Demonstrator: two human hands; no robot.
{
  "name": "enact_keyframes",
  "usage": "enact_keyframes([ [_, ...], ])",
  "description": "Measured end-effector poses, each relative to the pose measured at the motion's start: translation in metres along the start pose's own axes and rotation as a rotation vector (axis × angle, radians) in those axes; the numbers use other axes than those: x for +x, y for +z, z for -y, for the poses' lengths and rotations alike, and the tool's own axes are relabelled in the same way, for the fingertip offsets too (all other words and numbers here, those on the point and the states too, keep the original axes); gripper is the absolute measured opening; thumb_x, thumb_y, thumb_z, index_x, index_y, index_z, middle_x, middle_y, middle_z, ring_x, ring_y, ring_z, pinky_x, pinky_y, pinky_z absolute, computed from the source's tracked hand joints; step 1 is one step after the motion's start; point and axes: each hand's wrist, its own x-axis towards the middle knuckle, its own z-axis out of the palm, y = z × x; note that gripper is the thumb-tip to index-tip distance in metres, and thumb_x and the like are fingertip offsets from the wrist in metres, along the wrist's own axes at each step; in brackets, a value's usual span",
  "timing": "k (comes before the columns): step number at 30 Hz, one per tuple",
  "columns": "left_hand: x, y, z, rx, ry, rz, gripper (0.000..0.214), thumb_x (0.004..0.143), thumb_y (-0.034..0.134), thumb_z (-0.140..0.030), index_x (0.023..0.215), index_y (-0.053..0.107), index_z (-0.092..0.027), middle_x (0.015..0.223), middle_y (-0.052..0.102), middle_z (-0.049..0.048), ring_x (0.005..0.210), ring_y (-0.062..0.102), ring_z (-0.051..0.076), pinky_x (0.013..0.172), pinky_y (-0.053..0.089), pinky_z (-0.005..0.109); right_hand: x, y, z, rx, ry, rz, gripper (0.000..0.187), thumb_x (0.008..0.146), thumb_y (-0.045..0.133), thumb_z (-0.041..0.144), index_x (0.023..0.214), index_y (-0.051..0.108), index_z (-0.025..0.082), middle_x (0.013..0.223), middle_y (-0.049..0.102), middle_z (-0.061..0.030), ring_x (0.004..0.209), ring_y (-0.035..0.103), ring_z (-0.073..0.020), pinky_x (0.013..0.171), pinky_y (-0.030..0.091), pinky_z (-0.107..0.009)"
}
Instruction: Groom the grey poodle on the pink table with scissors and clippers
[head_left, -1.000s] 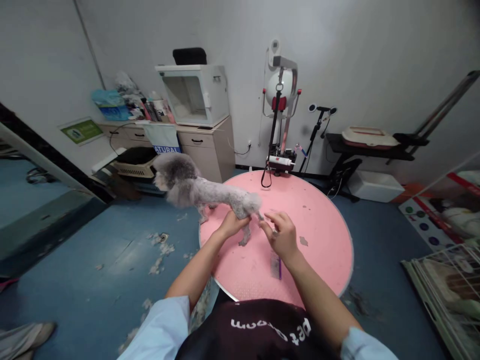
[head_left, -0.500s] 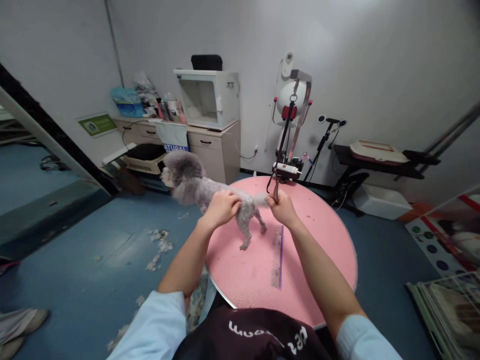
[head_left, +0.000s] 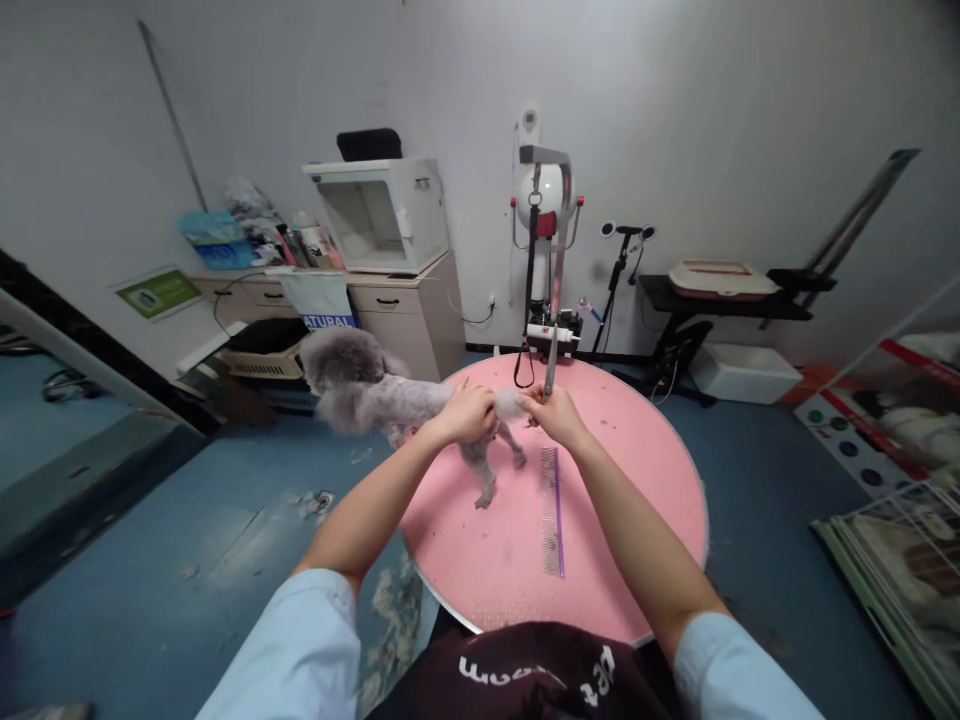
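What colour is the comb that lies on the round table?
The comb is purple, clearest in the head view.

Pink rnd tbl [head_left: 646, 482], 1 grey dog [head_left: 391, 396] standing, 1 purple comb [head_left: 553, 510]

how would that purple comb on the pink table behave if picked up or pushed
The comb looks long, thin and straight, so probably stiff and light. It lies flat on the pink table, so a push would likely slide it, not roll it.
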Motion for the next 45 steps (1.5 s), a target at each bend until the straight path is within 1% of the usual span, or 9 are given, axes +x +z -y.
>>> enact_keyframes([
  [4,0.0,0.003,-0.001,-0.014,-0.043,-0.037,0.023,0.084,0.041,-0.018,0.08,0.064,-0.018,0.092,0.068,0.0073,0.095,0.059,0.023,0.109,0.028,0.052,-0.031,0.01,-0.039,0.129,0.195,-0.067,0.022,0.076,0.053,0.039,0.07,0.043,0.021,0.053,0.046,0.0073,0.047,0.05,-0.01,0.046,0.039,-0.021],
  [8,0.003,0.005,-0.002,-0.024,-0.095,-0.074,0.024,0.085,0.041,-0.019,0.079,0.065,-0.017,0.092,0.069,0.0081,0.093,0.061,0.024,0.107,0.03,0.053,-0.067,0.034,-0.065,0.238,0.376,0.068,0.025,0.076,0.054,0.043,0.072,0.043,0.021,0.055,0.056,0.0031,0.045,0.055,-0.011,0.045,0.041,-0.022],
  [14,0.004,0.009,-0.006,-0.035,-0.172,-0.109,0.025,0.085,0.043,-0.021,0.078,0.066,-0.018,0.096,0.072,0.0085,0.096,0.062,0.025,0.105,0.032,0.05,-0.098,0.057,-0.047,0.627,0.427,0.218,0.052,0.057,0.076,0.029,0.097,0.043,0.021,0.084,0.066,-0.0017,0.069,0.067,-0.0167,0.064,0.054,-0.031],
  [22,-0.002,0.006,-0.004,-0.064,-0.119,-0.122,0.023,0.083,0.044,-0.018,0.071,0.063,-0.017,0.083,0.071,0.0069,0.083,0.061,0.021,0.093,0.04,0.038,-0.103,0.047,-0.038,0.134,0.068,0.12,0.031,0.07,0.062,0.024,0.099,0.052,0.02,0.093,0.062,-0.0027,0.083,0.063,-0.0167,0.072,0.052,-0.032],
  [28,-0.006,0.01,0.001,-0.06,-0.106,-0.174,0.022,0.081,0.043,-0.016,0.068,0.061,-0.017,0.077,0.068,0.0063,0.078,0.059,0.02,0.087,0.04,0.037,-0.125,0.008,-0.082,-0.9,0.337,0.252,0.023,0.082,0.057,0.037,0.082,0.063,0.015,0.083,0.069,-0.0144,0.088,0.067,-0.0272,0.078,0.044,-0.036],
  [33,-0.01,0.013,0.002,-0.098,-0.106,-0.202,0.02,0.08,0.046,-0.016,0.069,0.062,-0.017,0.078,0.068,0.0052,0.078,0.058,0.019,0.085,0.041,0.035,-0.14,-0.008,-0.105,-1.093,0.448,0.222,0.034,0.078,0.06,0.027,0.107,0.059,0.01,0.103,0.067,-0.0203,0.089,0.067,-0.0274,0.071,0.044,-0.032],
  [39,-0.014,0.014,0.0,-0.108,-0.144,-0.222,0.02,0.08,0.047,-0.016,0.069,0.063,-0.017,0.082,0.07,0.0057,0.083,0.06,0.02,0.092,0.04,0.038,-0.133,-0.01,-0.093,-0.528,0.439,0.034,0.012,0.083,0.051,0.028,0.087,0.053,0.016,0.075,0.061,-0.0066,0.073,0.059,-0.0185,0.062,0.04,-0.026],
  [42,-0.014,0.015,-0.004,-0.112,-0.16,-0.231,0.021,0.081,0.046,-0.019,0.068,0.063,-0.018,0.081,0.07,0.0046,0.085,0.061,0.021,0.099,0.036,0.042,-0.124,0.006,-0.06,0.086,0.299,-0.078,0.027,0.086,0.045,0.045,0.072,0.044,0.021,0.059,0.045,0.0029,0.055,0.044,-0.0126,0.053,0.035,-0.025],
  [45,-0.015,0.015,-0.009,-0.104,-0.189,-0.247,0.022,0.082,0.046,-0.021,0.068,0.062,-0.019,0.082,0.071,0.0041,0.086,0.061,0.021,0.104,0.032,0.047,-0.116,0.025,-0.024,0.442,0.19,0.037,0.04,0.078,0.055,0.056,0.065,0.038,0.022,0.054,0.035,0.0062,0.048,0.031,-0.0095,0.049,0.029,-0.024],
])
